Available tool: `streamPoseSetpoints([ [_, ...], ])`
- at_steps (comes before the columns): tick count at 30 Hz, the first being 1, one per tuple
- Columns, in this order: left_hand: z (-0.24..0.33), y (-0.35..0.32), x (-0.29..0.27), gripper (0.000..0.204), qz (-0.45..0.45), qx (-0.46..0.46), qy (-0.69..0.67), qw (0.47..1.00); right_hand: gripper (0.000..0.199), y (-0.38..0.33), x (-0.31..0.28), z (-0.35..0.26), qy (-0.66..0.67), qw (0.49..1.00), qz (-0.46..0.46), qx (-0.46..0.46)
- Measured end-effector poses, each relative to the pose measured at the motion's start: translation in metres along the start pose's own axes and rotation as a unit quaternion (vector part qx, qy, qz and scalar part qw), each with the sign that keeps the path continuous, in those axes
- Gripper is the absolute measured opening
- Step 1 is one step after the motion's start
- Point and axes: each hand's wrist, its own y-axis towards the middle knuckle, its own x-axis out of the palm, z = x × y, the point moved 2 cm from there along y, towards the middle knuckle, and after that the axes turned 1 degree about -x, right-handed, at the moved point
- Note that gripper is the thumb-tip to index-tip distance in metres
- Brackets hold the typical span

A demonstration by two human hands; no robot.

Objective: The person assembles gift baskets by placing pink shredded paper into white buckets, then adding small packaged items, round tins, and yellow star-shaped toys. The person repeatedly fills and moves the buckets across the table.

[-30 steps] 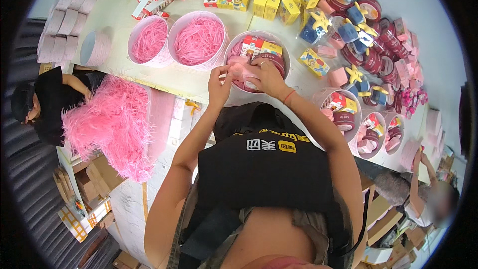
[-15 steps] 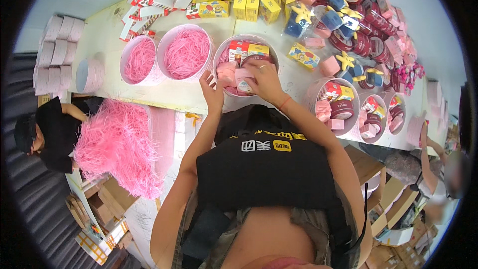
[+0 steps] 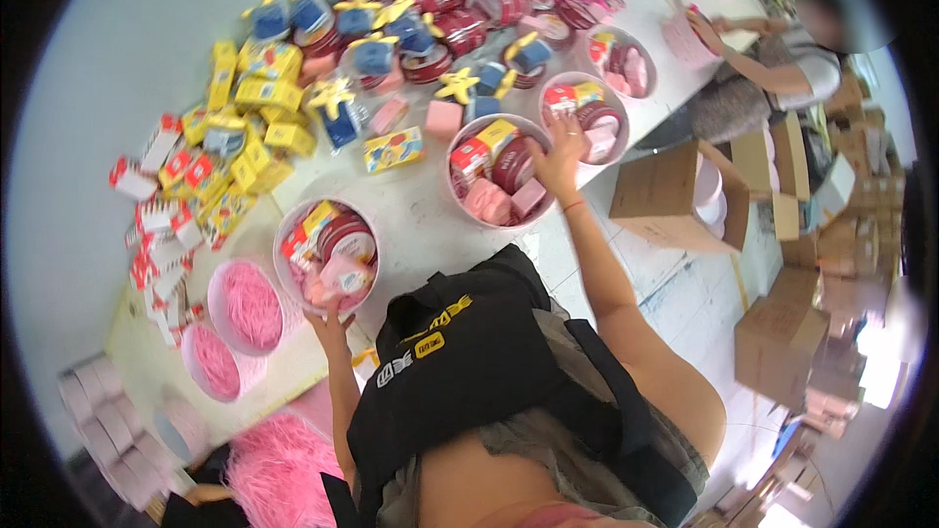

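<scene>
Head view: the right hand (image 3: 559,161) has left the pale bucket (image 3: 375,254) it was inside half a second ago; its fingers spread over two neighbouring filled buckets (image 3: 454,191), though I cannot tell whether they grip. The left hand (image 3: 329,329) touches the first bucket's near rim on the table (image 3: 411,215), grip unclear, so the hands now attend to separate buckets.

White table (image 3: 411,225) with pale tubs (image 3: 253,370), yellow boxes (image 3: 290,137), maroon tins (image 3: 460,34).
</scene>
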Motion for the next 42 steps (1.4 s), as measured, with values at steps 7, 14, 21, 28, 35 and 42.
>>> streamPoseSetpoints([
  [7, 0.013, -0.007, 0.018, 0.085, -0.026, -0.028, 0.077, 0.996, 0.039, -0.029, 0.004, 0.075, -0.043, 0.971, -0.234, -0.027],
  [14, -0.051, 0.004, -0.021, 0.081, -0.042, -0.102, -0.081, 0.991, 0.016, -0.016, 0.037, 0.092, 0.062, 0.980, -0.184, 0.042],
  [21, -0.032, -0.025, 0.072, 0.077, -0.059, -0.108, -0.086, 0.989, 0.019, 0.024, 0.038, 0.186, 0.000, 0.990, -0.130, 0.056],
  [28, -0.021, -0.060, 0.207, 0.071, -0.107, -0.165, 0.018, 0.980, 0.019, 0.075, 0.058, 0.284, -0.032, 0.993, -0.116, 0.007],
  [35, -0.057, -0.022, 0.317, 0.082, -0.175, -0.036, 0.102, 0.979, 0.020, 0.133, 0.095, 0.375, 0.033, 0.981, -0.190, -0.001],
  [42, 0.017, -0.059, 0.475, 0.096, -0.354, -0.132, -0.045, 0.925, 0.040, 0.168, 0.115, 0.494, -0.248, 0.943, -0.223, 0.008],
])
